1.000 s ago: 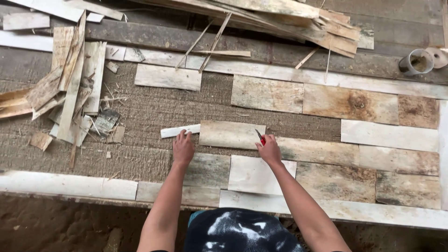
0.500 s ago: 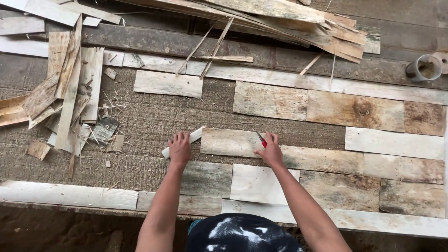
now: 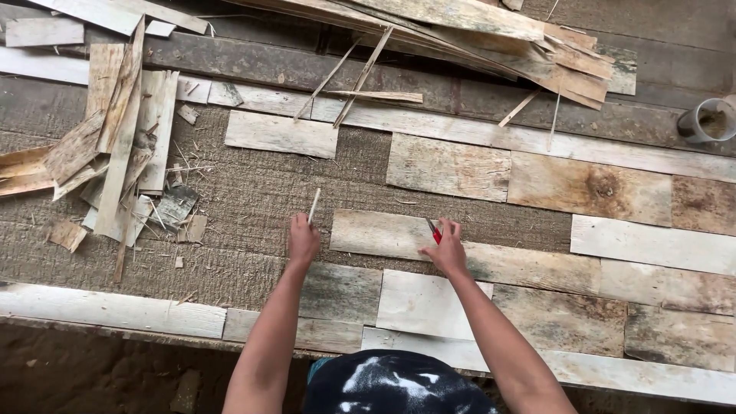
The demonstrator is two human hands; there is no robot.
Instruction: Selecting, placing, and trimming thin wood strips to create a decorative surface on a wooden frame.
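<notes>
My left hand (image 3: pixel 302 239) grips a thin whitish wood strip (image 3: pixel 313 205) that stands almost on edge, pointing away from me. My right hand (image 3: pixel 446 247) holds a red-handled knife (image 3: pixel 434 231) and rests on a pale weathered plank (image 3: pixel 381 233) lying flat on the rough brown surface. The strip is just left of that plank's end. More flat planks lie around both hands, one whitish piece (image 3: pixel 424 303) right below my right wrist.
A heap of splintered offcuts (image 3: pixel 119 157) lies at the left. Long thin boards (image 3: pixel 468 34) are stacked at the top. A lone plank (image 3: pixel 280 134) sits upper middle. A grey cup (image 3: pixel 709 120) stands at the far right. A white board (image 3: pixel 107 308) edges the near side.
The thin strip lay flat left of the plank; my left hand has taken it and turned it up, pointing away. My right hand stays on the plank with the knife.
</notes>
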